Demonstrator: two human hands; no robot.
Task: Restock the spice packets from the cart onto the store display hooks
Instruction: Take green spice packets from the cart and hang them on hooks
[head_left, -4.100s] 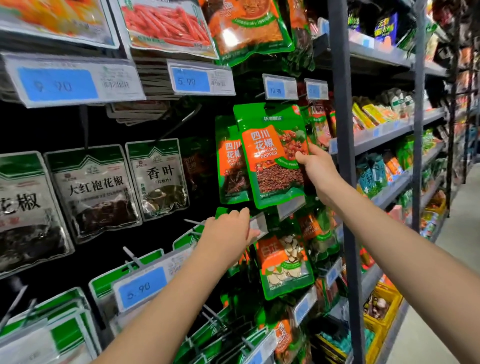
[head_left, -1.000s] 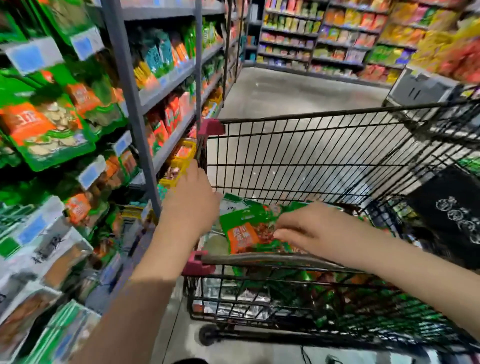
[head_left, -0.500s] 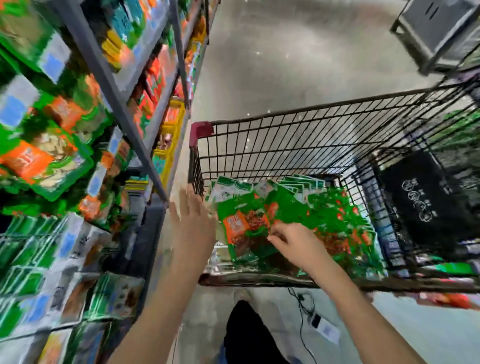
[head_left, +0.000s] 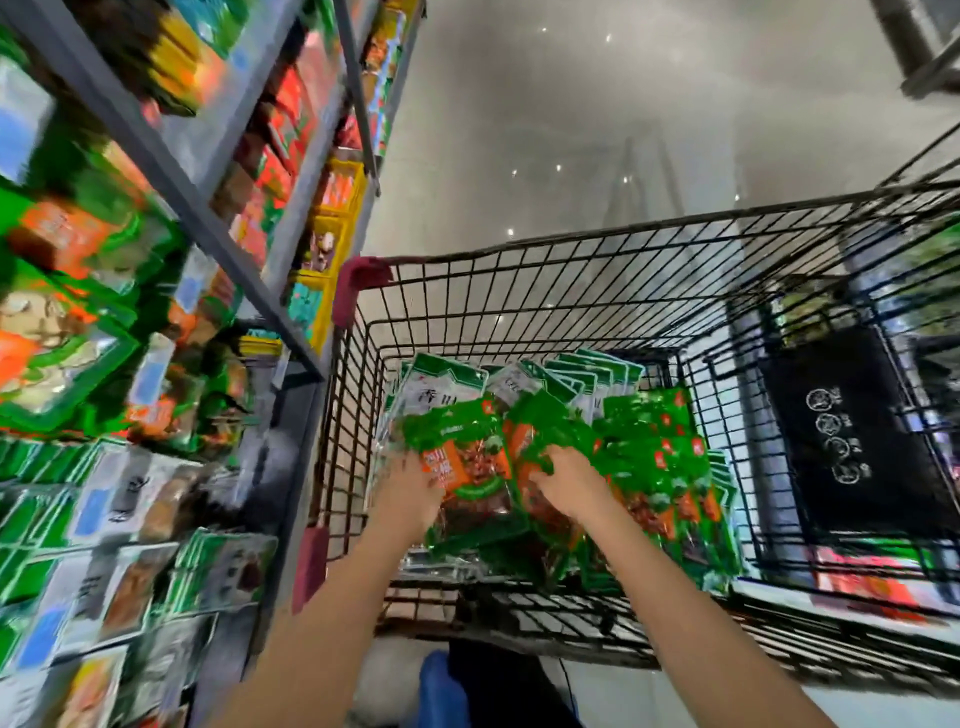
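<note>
Stock: green foil spice packets with orange labels (head_left: 467, 462), heaped loose in black wire shopping cart (head_left: 571, 244), centre of frame.
Left hand (head_left: 410, 491) against heap's left edge; motion blur, cannot tell whether fingers pinch or only press.
Right hand (head_left: 566, 488): fingers curled into heap, holding packets.
Risks, judged: slick foil, so several packets may lift together and extras slide off, dropping back or onto floor.
Grey metal display rack (head_left: 171, 171), left of frame, crowded with look-alike green packs; wrong-hook placement possible if labels unchecked.
</note>
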